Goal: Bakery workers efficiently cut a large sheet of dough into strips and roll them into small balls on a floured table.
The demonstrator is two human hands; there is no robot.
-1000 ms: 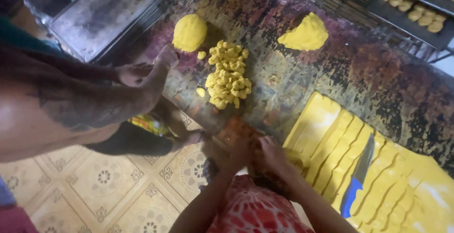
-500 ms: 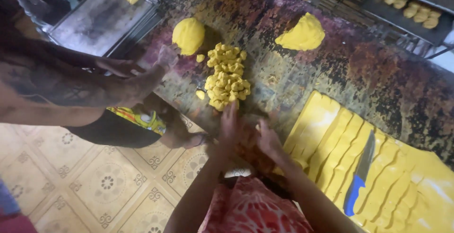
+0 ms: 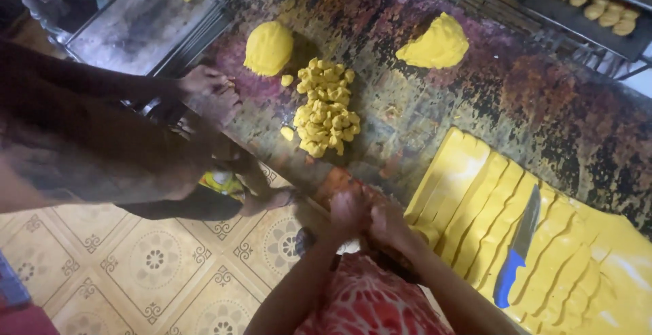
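left hand: pressed against the right at the table edge, fingers curled in; cannot tell what, if anything, is between them
right hand: same, clasped to the left, just beside the dough slab
dough slab: yellow, cut into strips, right of the hands; blue-handled knife lies on it
dough pieces: small heap mid-table, above the hands
dough ball: left of the heap, apart
dough wedge: far side of table
tray: top left, mostly bare, row of yellow pieces in its far corner
rack tray: top right, holds shaped pieces
co-worker's hand: at left table edge
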